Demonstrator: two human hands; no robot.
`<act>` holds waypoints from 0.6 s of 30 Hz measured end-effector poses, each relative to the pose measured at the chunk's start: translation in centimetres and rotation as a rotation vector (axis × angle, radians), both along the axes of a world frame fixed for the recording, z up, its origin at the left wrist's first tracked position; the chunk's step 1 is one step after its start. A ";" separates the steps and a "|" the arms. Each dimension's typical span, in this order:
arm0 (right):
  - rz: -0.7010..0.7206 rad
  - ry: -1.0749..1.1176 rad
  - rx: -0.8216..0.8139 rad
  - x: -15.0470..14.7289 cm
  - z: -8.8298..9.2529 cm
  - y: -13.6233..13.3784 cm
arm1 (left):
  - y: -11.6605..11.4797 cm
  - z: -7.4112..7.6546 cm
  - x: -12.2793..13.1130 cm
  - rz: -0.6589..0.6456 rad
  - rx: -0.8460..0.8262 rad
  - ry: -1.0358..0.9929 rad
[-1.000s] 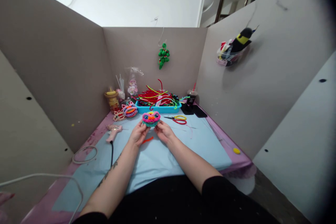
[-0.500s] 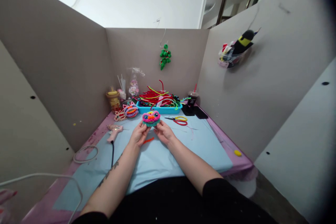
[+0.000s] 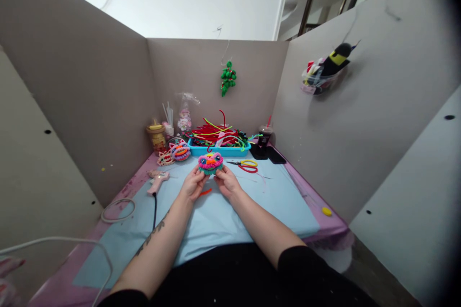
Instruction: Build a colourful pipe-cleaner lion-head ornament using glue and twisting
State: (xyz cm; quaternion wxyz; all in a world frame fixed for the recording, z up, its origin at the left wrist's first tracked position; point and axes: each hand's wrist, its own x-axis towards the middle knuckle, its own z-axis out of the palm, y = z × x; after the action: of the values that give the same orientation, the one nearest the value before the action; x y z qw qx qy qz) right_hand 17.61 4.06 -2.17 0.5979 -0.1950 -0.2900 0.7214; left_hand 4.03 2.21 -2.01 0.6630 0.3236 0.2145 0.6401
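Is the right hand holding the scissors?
No, the scissors lie on the blue cloth, while the right hand and left hand hold the fuzzy toy.

The craft piece (image 3: 211, 162) is pink, orange and teal

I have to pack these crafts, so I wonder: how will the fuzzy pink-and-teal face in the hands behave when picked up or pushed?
The fuzzy face is probably light, as the left hand and right hand pinch it near its lower edge. It likely keeps its shape, since no sag shows between them. Its fuzzy surface suggests little slipping.
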 end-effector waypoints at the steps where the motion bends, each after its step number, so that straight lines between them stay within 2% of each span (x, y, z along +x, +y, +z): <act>1: 0.002 -0.001 0.004 0.0 0.0 0.0 | 0.0 0.0 0.0 -0.001 0.001 -0.002; 9: 0.040 -0.021 0.030 0.1 0.5 -0.6 | 0.0 0.2 0.2 0.055 0.002 -0.027; 15: 0.046 -0.035 -0.024 0.1 0.7 -0.7 | 0.2 0.1 0.1 0.057 -0.022 -0.058; 18: -0.025 -0.011 -0.106 0.8 0.7 -0.1 | 0.2 0.3 0.0 0.082 -0.039 -0.085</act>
State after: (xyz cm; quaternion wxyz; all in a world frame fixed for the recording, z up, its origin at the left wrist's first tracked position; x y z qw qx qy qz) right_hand 18.37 4.00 -1.47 0.5940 -0.2339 -0.2523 0.7272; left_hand 4.05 2.43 -1.75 0.6510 0.2742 0.2114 0.6755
